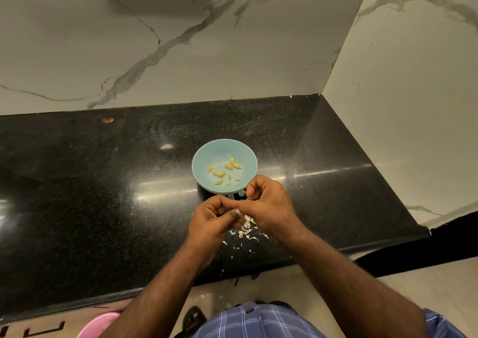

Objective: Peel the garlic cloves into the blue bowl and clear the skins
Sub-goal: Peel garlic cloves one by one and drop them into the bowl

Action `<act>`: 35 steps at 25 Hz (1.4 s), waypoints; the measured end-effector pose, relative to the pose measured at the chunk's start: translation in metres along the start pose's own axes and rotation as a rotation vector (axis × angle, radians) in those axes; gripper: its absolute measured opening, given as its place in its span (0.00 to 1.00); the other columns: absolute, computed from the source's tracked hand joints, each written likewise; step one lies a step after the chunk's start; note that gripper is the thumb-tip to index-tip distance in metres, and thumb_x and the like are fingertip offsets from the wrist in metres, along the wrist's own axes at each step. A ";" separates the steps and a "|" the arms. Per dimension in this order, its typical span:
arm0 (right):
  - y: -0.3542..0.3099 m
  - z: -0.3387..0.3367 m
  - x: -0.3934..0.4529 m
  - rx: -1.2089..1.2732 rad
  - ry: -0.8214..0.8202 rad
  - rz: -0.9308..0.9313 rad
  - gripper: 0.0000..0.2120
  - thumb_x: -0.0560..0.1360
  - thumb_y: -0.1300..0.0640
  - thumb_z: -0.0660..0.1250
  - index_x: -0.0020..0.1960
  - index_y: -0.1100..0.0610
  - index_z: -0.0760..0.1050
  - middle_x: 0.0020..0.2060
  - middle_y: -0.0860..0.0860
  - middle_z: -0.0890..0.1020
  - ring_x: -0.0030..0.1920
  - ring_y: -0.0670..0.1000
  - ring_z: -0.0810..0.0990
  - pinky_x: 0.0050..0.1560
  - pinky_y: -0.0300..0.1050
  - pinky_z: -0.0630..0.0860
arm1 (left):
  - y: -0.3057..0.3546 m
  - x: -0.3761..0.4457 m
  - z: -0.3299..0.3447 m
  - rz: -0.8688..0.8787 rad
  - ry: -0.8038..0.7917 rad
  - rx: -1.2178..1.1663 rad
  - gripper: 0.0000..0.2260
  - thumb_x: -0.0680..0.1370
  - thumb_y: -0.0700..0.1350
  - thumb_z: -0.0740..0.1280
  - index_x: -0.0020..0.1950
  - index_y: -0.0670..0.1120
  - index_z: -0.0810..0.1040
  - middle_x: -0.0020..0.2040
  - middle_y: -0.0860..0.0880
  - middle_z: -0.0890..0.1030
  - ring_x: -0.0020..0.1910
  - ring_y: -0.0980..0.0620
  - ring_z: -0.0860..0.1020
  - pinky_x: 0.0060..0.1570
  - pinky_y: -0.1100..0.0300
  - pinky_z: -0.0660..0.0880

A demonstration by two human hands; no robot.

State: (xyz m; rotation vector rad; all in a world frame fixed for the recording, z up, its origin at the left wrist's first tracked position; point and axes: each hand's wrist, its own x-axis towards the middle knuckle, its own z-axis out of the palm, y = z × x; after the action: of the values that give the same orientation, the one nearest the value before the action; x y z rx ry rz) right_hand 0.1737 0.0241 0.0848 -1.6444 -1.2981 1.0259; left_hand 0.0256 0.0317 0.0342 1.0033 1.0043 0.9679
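A blue bowl (224, 151) sits on the black counter (77, 182) and holds several peeled yellowish garlic cloves (227, 167). Just in front of it, my left hand (210, 220) and my right hand (269, 203) meet, fingers curled, pinching a small pale garlic clove (236, 211) between them. The clove is mostly hidden by my fingers. Loose white garlic skins (245, 227) lie scattered on the counter beneath my hands. A few more pale bits (236, 195) sit by the bowl's near rim.
Marble walls close the counter at the back and right (413, 105). The counter's front edge (258, 268) runs just behind my forearms, with skin flecks on the floor below. A pink tub (97, 324) stands on the floor at lower left.
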 end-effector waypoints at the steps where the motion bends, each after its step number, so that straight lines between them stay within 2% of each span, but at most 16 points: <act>1: 0.000 0.000 0.000 -0.002 -0.006 -0.011 0.14 0.61 0.56 0.77 0.38 0.54 0.71 0.27 0.43 0.73 0.28 0.41 0.69 0.31 0.39 0.69 | 0.000 0.000 0.000 -0.010 -0.002 -0.016 0.05 0.77 0.30 0.69 0.48 0.38 0.82 0.40 0.39 0.85 0.37 0.50 0.82 0.39 0.61 0.79; 2: -0.001 0.000 -0.001 0.000 -0.010 -0.023 0.14 0.62 0.57 0.77 0.38 0.54 0.71 0.27 0.43 0.73 0.29 0.42 0.69 0.31 0.40 0.69 | 0.001 0.000 0.000 -0.018 -0.004 -0.032 0.05 0.77 0.30 0.69 0.48 0.38 0.82 0.39 0.39 0.85 0.36 0.50 0.82 0.39 0.61 0.79; 5: -0.005 0.000 -0.003 0.011 -0.002 -0.040 0.18 0.55 0.45 0.72 0.37 0.53 0.70 0.27 0.43 0.72 0.28 0.41 0.68 0.30 0.39 0.68 | 0.002 0.000 0.001 -0.043 -0.016 -0.091 0.04 0.76 0.30 0.68 0.48 0.37 0.81 0.38 0.40 0.84 0.34 0.51 0.81 0.37 0.61 0.79; 6: -0.005 0.000 -0.003 0.003 -0.002 -0.040 0.18 0.55 0.44 0.71 0.37 0.53 0.70 0.26 0.43 0.72 0.28 0.41 0.68 0.30 0.39 0.68 | 0.003 0.000 0.001 -0.054 -0.020 -0.102 0.04 0.77 0.30 0.68 0.48 0.37 0.81 0.38 0.40 0.84 0.34 0.51 0.81 0.37 0.61 0.79; 8: -0.004 -0.001 -0.002 -0.053 -0.005 -0.062 0.12 0.62 0.54 0.74 0.37 0.52 0.70 0.27 0.43 0.72 0.27 0.41 0.68 0.31 0.39 0.68 | 0.004 0.000 0.000 -0.073 -0.025 -0.109 0.04 0.76 0.30 0.69 0.48 0.36 0.82 0.39 0.39 0.84 0.35 0.51 0.81 0.37 0.61 0.79; 9: -0.002 -0.002 -0.002 -0.098 -0.005 -0.081 0.12 0.65 0.61 0.73 0.37 0.51 0.69 0.27 0.43 0.72 0.27 0.41 0.68 0.31 0.39 0.68 | 0.004 0.000 0.001 -0.081 -0.026 -0.116 0.04 0.75 0.31 0.70 0.48 0.36 0.82 0.39 0.38 0.84 0.35 0.50 0.81 0.37 0.61 0.79; 11: 0.000 -0.002 -0.001 -0.166 -0.009 -0.114 0.14 0.67 0.65 0.71 0.37 0.50 0.69 0.26 0.43 0.72 0.27 0.41 0.69 0.30 0.36 0.66 | 0.007 0.001 0.003 -0.093 -0.023 -0.145 0.06 0.71 0.35 0.72 0.47 0.36 0.82 0.39 0.38 0.83 0.34 0.49 0.80 0.36 0.61 0.77; 14: -0.001 -0.002 0.002 -0.205 -0.024 -0.145 0.15 0.66 0.64 0.71 0.37 0.48 0.68 0.26 0.43 0.72 0.27 0.42 0.68 0.30 0.38 0.67 | 0.012 0.004 0.005 -0.127 -0.028 -0.201 0.05 0.68 0.37 0.73 0.43 0.39 0.84 0.40 0.37 0.83 0.35 0.48 0.81 0.37 0.60 0.78; 16: -0.001 -0.002 0.003 -0.200 -0.027 -0.175 0.15 0.66 0.63 0.72 0.37 0.48 0.68 0.26 0.43 0.71 0.28 0.42 0.67 0.31 0.42 0.68 | 0.016 0.005 0.005 -0.157 -0.033 -0.230 0.03 0.71 0.35 0.72 0.43 0.40 0.85 0.41 0.37 0.83 0.35 0.49 0.81 0.37 0.61 0.79; 19: -0.002 -0.004 0.006 -0.218 -0.027 -0.231 0.15 0.66 0.63 0.72 0.38 0.48 0.68 0.28 0.42 0.71 0.29 0.43 0.67 0.31 0.43 0.68 | 0.022 0.007 0.005 -0.182 -0.038 -0.220 0.08 0.76 0.30 0.68 0.43 0.40 0.84 0.40 0.40 0.83 0.35 0.50 0.81 0.36 0.63 0.80; 21: -0.003 -0.005 0.009 -0.225 -0.028 -0.266 0.14 0.67 0.63 0.71 0.38 0.48 0.68 0.28 0.42 0.71 0.29 0.43 0.67 0.31 0.42 0.68 | 0.026 0.008 0.006 -0.185 -0.041 -0.211 0.09 0.76 0.29 0.67 0.42 0.40 0.84 0.38 0.41 0.83 0.34 0.52 0.81 0.35 0.63 0.79; 25: -0.005 -0.006 0.012 -0.265 -0.027 -0.328 0.12 0.67 0.65 0.70 0.40 0.51 0.70 0.31 0.43 0.72 0.31 0.46 0.69 0.32 0.50 0.71 | 0.030 0.011 0.006 -0.208 -0.037 -0.229 0.13 0.78 0.28 0.65 0.40 0.41 0.84 0.34 0.43 0.82 0.31 0.53 0.80 0.34 0.64 0.79; 27: -0.004 -0.007 0.014 -0.300 -0.023 -0.370 0.13 0.68 0.66 0.70 0.40 0.51 0.69 0.32 0.42 0.71 0.32 0.45 0.68 0.32 0.49 0.71 | 0.031 0.013 0.006 -0.215 -0.054 -0.240 0.14 0.76 0.29 0.65 0.38 0.43 0.85 0.34 0.43 0.82 0.31 0.53 0.80 0.34 0.64 0.79; 32: 0.001 -0.006 0.019 -0.310 -0.015 -0.460 0.13 0.68 0.68 0.70 0.42 0.53 0.71 0.33 0.43 0.71 0.32 0.46 0.69 0.31 0.46 0.70 | 0.035 0.017 0.004 -0.265 -0.047 -0.283 0.10 0.77 0.30 0.65 0.42 0.41 0.83 0.35 0.42 0.82 0.32 0.52 0.81 0.34 0.63 0.79; 35: 0.007 -0.011 0.024 -0.157 -0.045 -0.336 0.11 0.71 0.66 0.71 0.48 0.53 0.77 0.35 0.48 0.80 0.35 0.49 0.78 0.37 0.45 0.78 | 0.036 0.019 0.002 -0.295 -0.025 -0.327 0.03 0.73 0.35 0.71 0.46 0.39 0.82 0.36 0.43 0.82 0.32 0.53 0.81 0.34 0.65 0.79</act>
State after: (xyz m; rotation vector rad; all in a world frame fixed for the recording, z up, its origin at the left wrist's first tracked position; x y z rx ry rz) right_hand 0.1896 0.0457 0.0791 -1.4549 -1.6537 0.7764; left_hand 0.0262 0.0586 0.0653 0.5761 0.9072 0.8373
